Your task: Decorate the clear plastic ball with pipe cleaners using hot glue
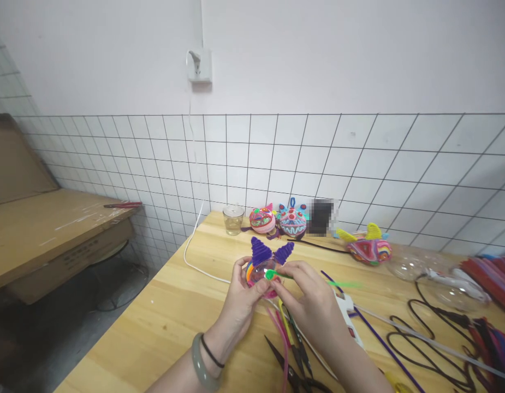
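A round, clear craft ball [261,268] with two purple fuzzy ears [261,251] is held above the wooden table, orange and pink strips showing on its sides. My left hand [243,292] wraps round its left side, thumb across the front. At the ball's front, my right hand [309,292] pinches a green fuzzy stem whose coiled end [271,274] lies against the surface. The stem's free end [344,284] sticks out to the right behind my fingers. Below the hands lie black scissors [287,371] and yellow-handled pliers [291,330].
Finished colourful balls [292,221] and a lidded glass [233,220] stand at the table's back. A finned ball [369,248], clear plastic shells [408,263], black cables [416,349] and fuzzy stems [492,278] lie to the right. A white power strip [348,316] is beside my right hand.
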Available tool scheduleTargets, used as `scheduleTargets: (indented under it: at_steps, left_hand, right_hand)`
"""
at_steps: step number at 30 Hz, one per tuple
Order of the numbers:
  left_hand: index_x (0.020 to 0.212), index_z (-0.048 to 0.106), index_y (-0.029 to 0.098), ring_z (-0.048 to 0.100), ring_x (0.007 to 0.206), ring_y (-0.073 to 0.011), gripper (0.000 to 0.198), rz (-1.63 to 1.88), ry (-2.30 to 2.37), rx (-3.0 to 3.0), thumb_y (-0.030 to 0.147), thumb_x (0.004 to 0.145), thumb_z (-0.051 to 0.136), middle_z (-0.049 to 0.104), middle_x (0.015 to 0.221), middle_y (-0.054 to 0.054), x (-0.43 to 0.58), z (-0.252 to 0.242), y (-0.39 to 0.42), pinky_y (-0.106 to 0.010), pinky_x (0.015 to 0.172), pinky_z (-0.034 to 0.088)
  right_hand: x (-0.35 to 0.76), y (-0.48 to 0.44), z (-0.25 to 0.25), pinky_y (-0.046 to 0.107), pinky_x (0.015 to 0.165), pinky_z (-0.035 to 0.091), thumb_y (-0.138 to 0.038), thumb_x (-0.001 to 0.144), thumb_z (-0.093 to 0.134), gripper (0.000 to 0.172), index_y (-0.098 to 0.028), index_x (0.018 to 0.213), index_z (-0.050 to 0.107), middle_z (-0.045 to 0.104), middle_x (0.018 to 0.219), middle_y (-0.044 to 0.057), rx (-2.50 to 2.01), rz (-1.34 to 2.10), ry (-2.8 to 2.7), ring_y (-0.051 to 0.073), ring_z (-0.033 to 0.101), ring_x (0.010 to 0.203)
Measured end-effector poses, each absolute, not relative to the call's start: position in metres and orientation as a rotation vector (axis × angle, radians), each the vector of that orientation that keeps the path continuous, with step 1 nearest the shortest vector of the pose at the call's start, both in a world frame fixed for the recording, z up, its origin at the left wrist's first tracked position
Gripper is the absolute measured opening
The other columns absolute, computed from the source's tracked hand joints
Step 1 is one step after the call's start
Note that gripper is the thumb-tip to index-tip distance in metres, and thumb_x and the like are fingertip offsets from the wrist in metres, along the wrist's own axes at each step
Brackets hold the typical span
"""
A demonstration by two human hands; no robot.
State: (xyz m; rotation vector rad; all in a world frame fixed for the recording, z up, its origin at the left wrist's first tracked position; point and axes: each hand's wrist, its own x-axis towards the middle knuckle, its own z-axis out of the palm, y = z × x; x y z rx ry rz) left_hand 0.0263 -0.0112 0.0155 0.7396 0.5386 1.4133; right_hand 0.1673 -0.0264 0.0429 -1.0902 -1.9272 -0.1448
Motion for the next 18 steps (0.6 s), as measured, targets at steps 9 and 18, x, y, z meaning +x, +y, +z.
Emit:
scheduleTargets:
  at_steps: [9, 18]
  left_hand:
    - [0.108, 0.042, 0.027, 0.063, 0.102, -0.0224, 0.062, 1.445, 0.597, 0.853, 0.019, 0.061, 0.083, 0.064, 0.109, -0.005, 0.0264, 0.0093, -0.0100, -0.035, 0.085, 0.049]
    - [0.107, 0.043, 0.026, 0.062, 0.098, -0.0203, 0.063, 1.446, 0.611, 0.818, 0.027, 0.060, 0.084, 0.064, 0.107, -0.005, 0.0276, 0.0092, -0.0105, -0.035, 0.085, 0.048]
  right_hand:
    - [0.1675, -0.0278, 0.0441, 0.038, 0.072, 0.049, -0.022, 0.088, 0.059, 0.008, -0.019, 0.090, 0.066, 0.066, 0.088, 0.009, -1.071, -0.175, -1.901, 0.023, 0.062, 0.082]
    - [0.1710, -0.0256, 0.0466, 0.035, 0.067, 0.045, -0.020, 0.089, 0.058, 0.014, -0.019, 0.089, 0.072, 0.068, 0.086, 0.008, -1.018, -0.322, -1.969, 0.022, 0.060, 0.079]
